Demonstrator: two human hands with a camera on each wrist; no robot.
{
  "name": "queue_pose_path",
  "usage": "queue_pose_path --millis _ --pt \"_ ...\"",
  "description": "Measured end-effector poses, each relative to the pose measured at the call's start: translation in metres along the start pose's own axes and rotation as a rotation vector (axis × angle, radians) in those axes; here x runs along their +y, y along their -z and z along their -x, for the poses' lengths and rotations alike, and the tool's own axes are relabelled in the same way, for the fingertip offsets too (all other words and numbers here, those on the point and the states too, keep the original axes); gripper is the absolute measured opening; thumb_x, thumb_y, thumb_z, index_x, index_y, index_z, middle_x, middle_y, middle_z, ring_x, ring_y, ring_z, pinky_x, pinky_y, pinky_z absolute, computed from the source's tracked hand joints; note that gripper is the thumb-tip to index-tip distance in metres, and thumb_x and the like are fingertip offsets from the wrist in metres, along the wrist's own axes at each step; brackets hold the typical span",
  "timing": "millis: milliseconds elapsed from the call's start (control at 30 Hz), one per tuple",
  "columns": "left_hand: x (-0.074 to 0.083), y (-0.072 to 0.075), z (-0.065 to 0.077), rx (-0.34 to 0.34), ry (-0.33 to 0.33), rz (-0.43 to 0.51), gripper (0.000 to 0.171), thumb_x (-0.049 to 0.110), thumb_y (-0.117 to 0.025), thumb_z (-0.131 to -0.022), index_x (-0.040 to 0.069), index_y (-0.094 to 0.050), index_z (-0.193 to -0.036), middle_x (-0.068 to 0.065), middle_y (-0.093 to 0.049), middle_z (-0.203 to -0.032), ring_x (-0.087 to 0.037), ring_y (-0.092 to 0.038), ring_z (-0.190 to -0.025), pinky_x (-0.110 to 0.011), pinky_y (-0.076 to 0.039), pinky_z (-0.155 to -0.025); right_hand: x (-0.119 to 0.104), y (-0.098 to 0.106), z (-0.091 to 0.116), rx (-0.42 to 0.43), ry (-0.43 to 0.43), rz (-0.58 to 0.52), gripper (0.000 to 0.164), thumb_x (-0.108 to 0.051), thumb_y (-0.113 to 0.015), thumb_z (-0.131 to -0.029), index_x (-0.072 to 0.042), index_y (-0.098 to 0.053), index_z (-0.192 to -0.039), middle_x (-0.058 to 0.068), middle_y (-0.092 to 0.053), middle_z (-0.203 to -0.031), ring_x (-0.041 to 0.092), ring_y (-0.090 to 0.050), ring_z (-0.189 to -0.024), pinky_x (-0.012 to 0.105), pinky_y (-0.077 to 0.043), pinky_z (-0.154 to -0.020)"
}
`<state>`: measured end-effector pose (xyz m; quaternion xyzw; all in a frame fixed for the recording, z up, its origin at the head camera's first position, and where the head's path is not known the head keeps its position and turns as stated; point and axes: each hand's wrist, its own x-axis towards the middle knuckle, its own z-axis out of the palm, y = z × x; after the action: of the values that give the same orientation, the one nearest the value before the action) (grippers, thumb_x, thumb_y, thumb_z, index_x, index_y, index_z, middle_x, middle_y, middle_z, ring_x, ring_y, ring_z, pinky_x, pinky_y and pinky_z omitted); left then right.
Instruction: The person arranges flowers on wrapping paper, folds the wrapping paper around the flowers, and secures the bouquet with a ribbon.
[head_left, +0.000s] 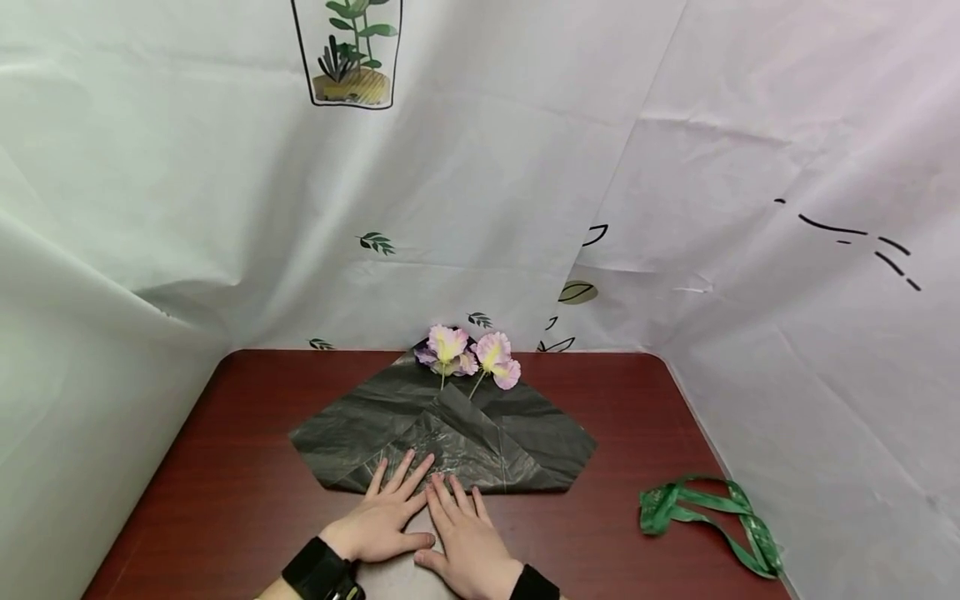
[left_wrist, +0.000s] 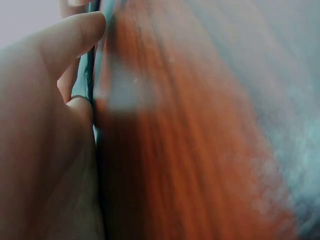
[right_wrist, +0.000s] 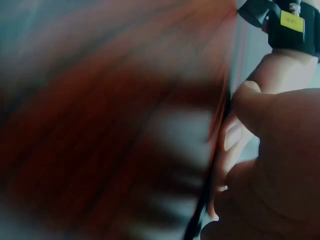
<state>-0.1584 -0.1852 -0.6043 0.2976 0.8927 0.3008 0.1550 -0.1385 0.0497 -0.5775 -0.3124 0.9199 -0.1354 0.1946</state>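
Note:
A sheet of black wrapping paper (head_left: 352, 417) lies on the dark red table, folded over the stems of several pink and yellow flowers (head_left: 491, 350). The blooms stick out past its far edge. My left hand (head_left: 378, 521) lies flat with spread, straight fingers, its fingertips on the paper's near fold. Beside it, my right hand (head_left: 471, 542) is also flat, fingertips at the same near edge. The two hands meet closely at the middle. In the left wrist view the left thumb (left_wrist: 82, 32) shows low against the tabletop; the right wrist view shows the right hand (right_wrist: 280, 145) close to it.
A loosely looped green ribbon (head_left: 742, 521) lies on the table (head_left: 600, 517) at the right. White fabric (head_left: 480, 167) printed with leaves hangs behind the table and along both sides. Black bands (head_left: 318, 571) are on both wrists.

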Motion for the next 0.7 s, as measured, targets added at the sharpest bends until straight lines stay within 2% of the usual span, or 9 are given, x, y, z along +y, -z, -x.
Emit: queue_pose_path --millis 133,400,533,700 --pt "-0.002 -0.001 -0.001 -0.012 0.000 0.017 0.081 0.058 -0.061 -0.111 0.017 -0.035 -0.177 -0.009 -0.006 -0.188 -0.042 0.010 -0.171 -0.083 0.011 -0.123 0.011 0.002 0.001 -0.009 -0.074 -0.060 0.094 -0.069 -0.053 -0.109 -0.014 -0.024 -0.179 0.003 -0.013 -0.187 0.030 -0.011 -0.172 0.066 -0.017 -0.134" --pt "0.009 0.006 0.000 -0.071 0.066 -0.009 0.084 0.061 -0.059 -0.111 0.016 -0.033 -0.177 -0.014 -0.008 -0.187 -0.050 0.004 -0.169 -0.082 0.009 -0.125 0.043 0.010 0.016 0.000 -0.155 -0.180 0.088 -0.060 -0.060 -0.111 -0.012 -0.029 -0.178 0.007 -0.018 -0.186 0.036 -0.010 -0.172 0.067 -0.009 -0.134" --pt "0.006 0.009 0.003 -0.060 0.092 0.004 0.084 0.060 -0.059 -0.111 0.015 -0.033 -0.177 -0.014 -0.007 -0.187 -0.049 0.004 -0.169 -0.079 0.012 -0.125 0.059 0.015 0.025 0.020 -0.154 -0.226 0.087 -0.057 -0.059 -0.113 -0.008 -0.028 -0.177 0.012 -0.017 -0.186 0.040 -0.010 -0.171 0.069 -0.008 -0.134" --pt "-0.005 0.018 0.014 -0.026 0.150 0.032 0.086 0.059 -0.061 -0.111 0.014 -0.032 -0.177 -0.017 -0.007 -0.186 -0.051 0.006 -0.169 -0.076 0.018 -0.125 0.080 0.023 0.036 0.025 -0.123 -0.282 0.086 -0.052 -0.058 -0.115 -0.001 -0.026 -0.176 0.017 -0.015 -0.185 0.045 -0.008 -0.170 0.071 -0.005 -0.133"
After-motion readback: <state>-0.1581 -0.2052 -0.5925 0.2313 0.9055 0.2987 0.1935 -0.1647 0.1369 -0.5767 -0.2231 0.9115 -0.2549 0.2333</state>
